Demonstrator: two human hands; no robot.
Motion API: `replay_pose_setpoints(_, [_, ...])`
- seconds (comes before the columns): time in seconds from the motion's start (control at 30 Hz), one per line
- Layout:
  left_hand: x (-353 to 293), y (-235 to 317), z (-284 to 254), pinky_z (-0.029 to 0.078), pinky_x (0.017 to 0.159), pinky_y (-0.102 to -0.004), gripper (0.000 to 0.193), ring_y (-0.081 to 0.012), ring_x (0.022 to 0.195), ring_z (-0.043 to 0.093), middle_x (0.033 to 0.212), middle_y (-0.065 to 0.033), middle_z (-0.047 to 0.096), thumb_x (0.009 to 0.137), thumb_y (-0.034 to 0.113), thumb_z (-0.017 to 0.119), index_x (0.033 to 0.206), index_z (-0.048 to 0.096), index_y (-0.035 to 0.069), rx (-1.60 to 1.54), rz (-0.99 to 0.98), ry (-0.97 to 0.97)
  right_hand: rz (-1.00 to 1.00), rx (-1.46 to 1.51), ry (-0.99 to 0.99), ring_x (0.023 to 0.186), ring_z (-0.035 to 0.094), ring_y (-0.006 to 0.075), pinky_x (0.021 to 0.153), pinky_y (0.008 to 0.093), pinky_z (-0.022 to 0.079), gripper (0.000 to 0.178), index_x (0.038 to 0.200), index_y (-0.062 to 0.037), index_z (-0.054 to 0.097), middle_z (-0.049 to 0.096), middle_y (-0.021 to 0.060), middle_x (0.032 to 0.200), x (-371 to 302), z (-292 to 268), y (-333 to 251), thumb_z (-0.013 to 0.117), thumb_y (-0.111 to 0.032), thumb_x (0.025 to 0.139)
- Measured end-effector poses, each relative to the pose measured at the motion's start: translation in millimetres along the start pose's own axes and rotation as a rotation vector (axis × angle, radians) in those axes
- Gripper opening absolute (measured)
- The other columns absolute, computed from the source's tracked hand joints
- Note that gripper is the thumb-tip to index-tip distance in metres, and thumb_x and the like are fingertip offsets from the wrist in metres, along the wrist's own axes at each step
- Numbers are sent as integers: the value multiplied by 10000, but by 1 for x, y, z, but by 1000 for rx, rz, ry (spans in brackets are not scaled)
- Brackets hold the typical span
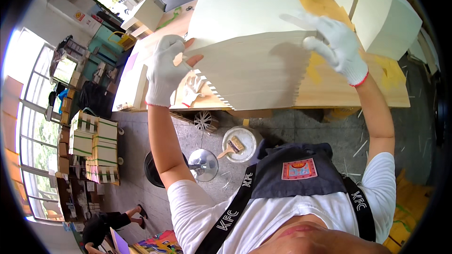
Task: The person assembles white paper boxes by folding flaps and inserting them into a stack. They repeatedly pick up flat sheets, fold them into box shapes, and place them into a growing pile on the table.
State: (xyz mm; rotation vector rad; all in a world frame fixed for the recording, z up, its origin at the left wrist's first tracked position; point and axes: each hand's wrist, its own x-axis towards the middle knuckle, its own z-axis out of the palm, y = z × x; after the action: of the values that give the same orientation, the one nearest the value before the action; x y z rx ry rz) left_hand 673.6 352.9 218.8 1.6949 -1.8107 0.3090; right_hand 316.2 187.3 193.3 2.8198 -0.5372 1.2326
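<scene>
A large stack of white sheets (249, 4) lies on the wooden table, its pale grey front face (254, 70) sloping toward me with stepped, toothed side edges. My left hand (165, 68) wears a white knit glove with bare thumb and index fingertips. Those two tips stand apart beside the stack's left front corner; the other fingers are curled. Over the right front corner, my right hand (336, 44) has its gloved fingers spread, slightly blurred, with nothing seen in them. A loose white glove (192, 90) rests on the table below my left hand.
The wooden table (395, 91) carries another white stack (391, 16) at far right, yellow paper (318, 2) and scissors (189, 8). Below stand a round bucket (254, 153) with a paintbrush (231, 146) on top, and a metal bowl-shaped thing (203, 164). Strapped bundles (94, 143) stand left.
</scene>
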Motion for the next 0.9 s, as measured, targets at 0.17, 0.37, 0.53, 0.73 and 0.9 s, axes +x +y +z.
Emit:
replay_pose_setpoints(0.17, [16, 25, 24, 492, 957, -422, 410, -286, 1146, 593, 1202, -100, 656, 761, 360, 837, 1031, 719, 74, 411, 325, 233, -54, 339, 206, 1194, 587, 247, 1070, 369, 417, 375, 1342, -7, 615, 652, 137, 1282, 36, 6, 41, 499, -201, 1043])
replay_pose_setpoints(0.37, [9, 61, 62, 452, 1032, -439, 577, -315, 1197, 580, 1288, -102, 641, 731, 417, 812, 1202, 679, 111, 258, 260, 154, -215, 192, -247, 1360, 467, 305, 1215, 409, 247, 408, 1331, -74, 655, 577, 132, 1435, 50, 27, 39, 388, -214, 1057])
replay_pose_setpoints(0.53, [-2, 69, 69, 418, 1093, -479, 599, -335, 1256, 567, 1338, -110, 627, 720, 410, 825, 1220, 676, 114, 262, 193, 168, -179, 230, -260, 1390, 435, 328, 1220, 419, 243, 421, 1313, -99, 675, 558, 147, 1455, 43, 24, 32, 397, -225, 1024])
replay_pose_setpoints(0.73, [5, 72, 88, 424, 1105, -493, 600, -344, 1219, 608, 1286, -124, 663, 714, 409, 834, 1218, 687, 119, 312, 164, 270, 40, 686, -178, 1421, 417, 275, 1224, 410, 239, 458, 1426, -69, 564, 521, 108, 1496, 28, 38, 71, 417, -295, 1056])
replay_pose_setpoints(0.9, [1, 74, 112, 321, 1181, -541, 688, -388, 1341, 509, 1369, -182, 601, 872, 589, 668, 1318, 611, 68, 325, 77, 383, 392, 1326, 329, 1439, 400, 201, 1210, 383, 275, 540, 1502, -40, 459, 494, 56, 1514, 4, 114, 155, 422, -386, 1089])
